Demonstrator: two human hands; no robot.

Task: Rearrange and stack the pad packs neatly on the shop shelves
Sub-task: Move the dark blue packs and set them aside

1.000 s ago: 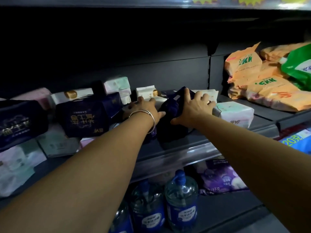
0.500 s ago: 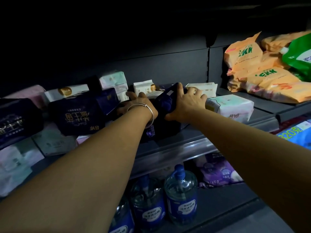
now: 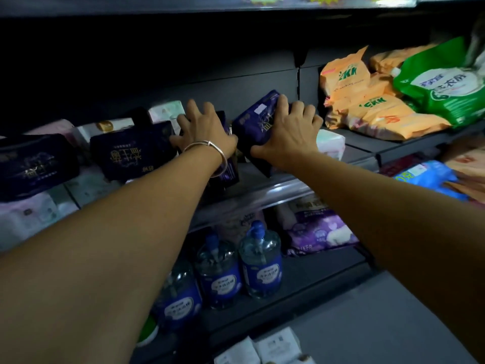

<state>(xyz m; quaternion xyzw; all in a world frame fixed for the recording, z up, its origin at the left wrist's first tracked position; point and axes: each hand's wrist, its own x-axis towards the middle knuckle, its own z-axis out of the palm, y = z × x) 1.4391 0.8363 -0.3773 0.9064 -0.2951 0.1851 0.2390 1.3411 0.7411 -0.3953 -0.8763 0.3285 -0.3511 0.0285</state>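
Gripped in the right hand (image 3: 286, 135), a navy pad pack (image 3: 258, 122) stood tilted, its top corner raised toward the back panel and its lower edge near the shelf (image 3: 283, 190) front; the fingers curled over its upper edge and the thumb lay under its lower corner. Beside it, the left hand (image 3: 204, 132) had its fingers spread and curled over a second dark pack (image 3: 227, 172) standing at the shelf front, holding it; a silver bangle (image 3: 210, 153) sat on that wrist.

Largest on the shelf were the orange bags (image 3: 367, 106) and a green pouch (image 3: 441, 85), piled at the far right. Two more navy packs (image 3: 128, 151) lay to the left of the hands, on top of pale white and pink packs (image 3: 31, 216). A white pack (image 3: 330, 143) sat just right of the right hand.

Below, three blue-labelled bottles (image 3: 262, 264) stood in a row, with a purple bag (image 3: 320, 229) beside them. Blue packets (image 3: 430, 177) showed at the right edge.
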